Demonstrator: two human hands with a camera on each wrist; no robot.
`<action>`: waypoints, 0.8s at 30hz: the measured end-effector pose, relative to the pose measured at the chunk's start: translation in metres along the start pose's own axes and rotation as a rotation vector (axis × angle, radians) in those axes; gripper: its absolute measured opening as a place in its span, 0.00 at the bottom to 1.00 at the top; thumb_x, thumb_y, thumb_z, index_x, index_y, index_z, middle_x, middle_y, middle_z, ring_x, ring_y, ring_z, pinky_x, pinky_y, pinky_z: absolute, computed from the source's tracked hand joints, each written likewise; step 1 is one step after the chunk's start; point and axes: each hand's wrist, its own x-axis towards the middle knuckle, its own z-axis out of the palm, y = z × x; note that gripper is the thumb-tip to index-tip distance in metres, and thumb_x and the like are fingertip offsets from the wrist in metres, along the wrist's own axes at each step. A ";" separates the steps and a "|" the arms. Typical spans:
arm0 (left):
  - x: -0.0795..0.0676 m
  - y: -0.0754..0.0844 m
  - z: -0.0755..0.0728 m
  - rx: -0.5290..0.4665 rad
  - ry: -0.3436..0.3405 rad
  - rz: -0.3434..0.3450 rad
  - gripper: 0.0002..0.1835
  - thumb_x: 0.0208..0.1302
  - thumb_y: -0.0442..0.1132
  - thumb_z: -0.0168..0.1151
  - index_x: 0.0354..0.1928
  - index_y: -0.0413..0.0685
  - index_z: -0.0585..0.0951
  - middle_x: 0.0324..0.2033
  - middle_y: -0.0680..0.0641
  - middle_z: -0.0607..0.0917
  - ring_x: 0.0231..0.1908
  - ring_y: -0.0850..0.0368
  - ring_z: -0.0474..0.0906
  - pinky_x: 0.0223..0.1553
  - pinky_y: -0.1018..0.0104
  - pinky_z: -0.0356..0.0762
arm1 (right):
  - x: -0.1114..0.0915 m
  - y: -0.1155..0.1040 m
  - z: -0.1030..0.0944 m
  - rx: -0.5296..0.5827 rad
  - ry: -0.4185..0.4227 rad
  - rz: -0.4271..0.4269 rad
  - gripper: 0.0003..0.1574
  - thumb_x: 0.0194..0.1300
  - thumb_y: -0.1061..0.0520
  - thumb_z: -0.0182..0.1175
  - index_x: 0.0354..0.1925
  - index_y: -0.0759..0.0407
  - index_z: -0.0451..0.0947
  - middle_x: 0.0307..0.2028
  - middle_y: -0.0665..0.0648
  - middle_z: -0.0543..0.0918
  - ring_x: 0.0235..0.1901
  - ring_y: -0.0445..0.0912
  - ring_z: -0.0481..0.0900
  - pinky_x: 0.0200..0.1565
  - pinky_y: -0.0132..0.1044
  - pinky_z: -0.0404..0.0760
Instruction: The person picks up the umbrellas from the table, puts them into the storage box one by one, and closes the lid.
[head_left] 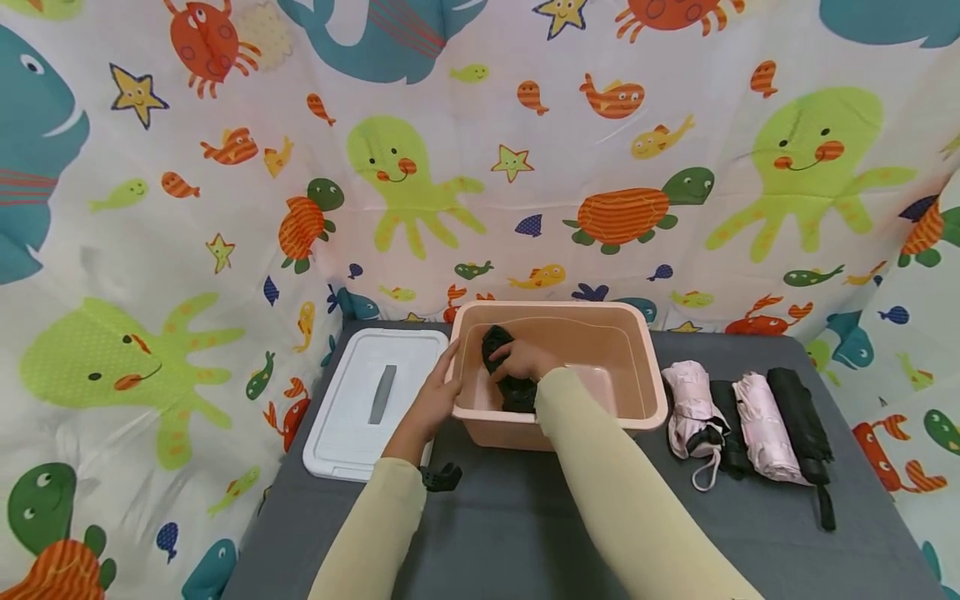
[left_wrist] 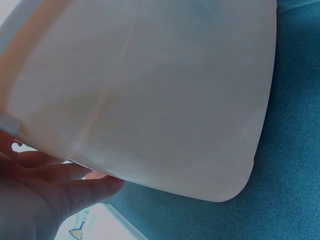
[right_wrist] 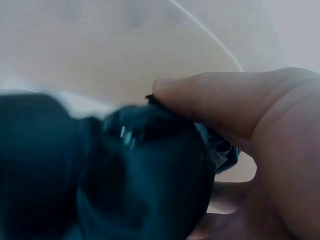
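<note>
A cloth printed with sea animals (head_left: 450,275) hangs behind the grey worktop (head_left: 491,533). The pink-peach plastic tub (head_left: 558,432) sits midway along the worktop's far edge. The white lid (head_left: 341,417) with its grey handle (head_left: 383,395) lies flat toward the far left corner, just left of the tub. Toward the far right corner, four folded umbrellas lie side by side: pink (head_left: 690,400), black (head_left: 734,446), pink (head_left: 767,425) and black (head_left: 798,412). The left hand (head_left: 431,404) rests on the tub's left side, its fingers nearly straight. The right hand's (head_left: 528,362) grip is clamped round a black folded umbrella (head_left: 517,398), inside the tub's left half.
</note>
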 end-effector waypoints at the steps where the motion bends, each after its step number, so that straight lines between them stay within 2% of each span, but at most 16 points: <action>1: 0.000 0.000 0.000 0.004 -0.001 0.002 0.37 0.69 0.34 0.43 0.72 0.83 0.52 0.76 0.53 0.50 0.73 0.44 0.52 0.63 0.38 0.65 | 0.001 -0.001 0.001 -0.005 0.003 0.004 0.31 0.59 0.50 0.66 0.61 0.49 0.76 0.66 0.61 0.70 0.61 0.55 0.69 0.64 0.51 0.69; 4: 0.001 0.001 -0.001 0.008 -0.007 -0.003 0.38 0.68 0.33 0.43 0.73 0.81 0.52 0.76 0.53 0.49 0.74 0.44 0.51 0.62 0.38 0.65 | 0.005 -0.004 0.004 -0.027 0.013 0.007 0.30 0.60 0.47 0.66 0.61 0.49 0.76 0.65 0.60 0.72 0.59 0.53 0.71 0.63 0.50 0.70; 9: -0.001 0.004 -0.001 -0.012 -0.015 0.013 0.41 0.65 0.30 0.42 0.75 0.74 0.51 0.77 0.49 0.48 0.73 0.41 0.52 0.62 0.37 0.65 | 0.008 -0.007 0.008 -0.087 0.006 -0.015 0.32 0.61 0.45 0.64 0.62 0.51 0.75 0.62 0.58 0.76 0.52 0.51 0.74 0.54 0.47 0.77; 10: -0.005 0.008 -0.001 -0.011 -0.020 0.014 0.41 0.64 0.29 0.42 0.75 0.72 0.50 0.77 0.48 0.48 0.73 0.40 0.52 0.62 0.37 0.65 | 0.008 -0.007 0.009 -0.104 0.004 -0.014 0.33 0.61 0.44 0.64 0.62 0.51 0.75 0.62 0.57 0.77 0.52 0.51 0.75 0.54 0.47 0.77; 16: -0.008 0.009 0.001 -0.007 0.001 0.001 0.41 0.64 0.30 0.43 0.74 0.77 0.52 0.76 0.52 0.49 0.74 0.43 0.50 0.63 0.37 0.64 | 0.009 -0.008 0.011 -0.159 -0.024 -0.012 0.34 0.62 0.43 0.63 0.64 0.52 0.73 0.63 0.58 0.76 0.59 0.51 0.73 0.59 0.49 0.74; 20: -0.005 0.006 0.001 -0.017 0.009 -0.009 0.41 0.65 0.30 0.44 0.73 0.80 0.53 0.75 0.51 0.53 0.73 0.42 0.54 0.61 0.37 0.66 | 0.013 -0.007 0.013 -0.125 -0.078 -0.011 0.36 0.64 0.48 0.62 0.67 0.53 0.69 0.66 0.59 0.72 0.60 0.51 0.72 0.51 0.44 0.80; 24: -0.005 0.006 0.001 -0.020 0.004 -0.007 0.41 0.65 0.30 0.43 0.73 0.79 0.52 0.75 0.49 0.54 0.72 0.40 0.56 0.60 0.35 0.66 | 0.015 -0.005 0.014 -0.092 -0.130 0.001 0.37 0.63 0.54 0.62 0.69 0.54 0.67 0.64 0.60 0.73 0.54 0.51 0.77 0.43 0.39 0.83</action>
